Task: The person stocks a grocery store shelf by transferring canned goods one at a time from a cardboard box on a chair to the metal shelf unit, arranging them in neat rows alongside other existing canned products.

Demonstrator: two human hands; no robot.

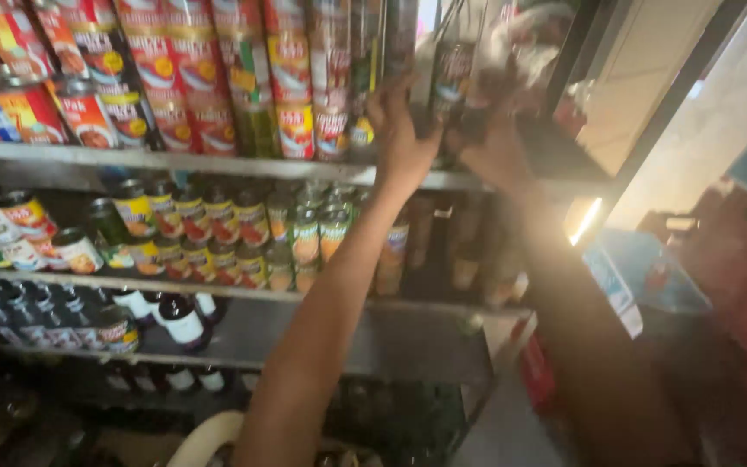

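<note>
Dark can: a tall dark can [451, 82] stands at the right end of the top shelf [175, 160], just beside the rows of red-labelled cans [218, 78]
Left hand: the left hand [399, 130] is raised to the shelf edge, its fingers [384, 97] spread and pressed against the cans to the left of the dark can, not closed round anything
Right hand: the right hand [494, 143] reaches up at the dark can from the right; blur and shadow hide whether its fingers grip it, so I cannot tell
Step in hand: by the look of it, setting or straightening the dark can at the row's end
Next move: it seems to call for a steady push upright into the gap without tipping the neighbours
Shelves: the middle shelf [218, 290] carries small tins with yellow and green labels [218, 229]; lower down stand dark bottles with white labels [179, 322]
Room: a dim shop corner, a bright light [586, 220] at the right, a blue and white carton [628, 272] near it
</note>
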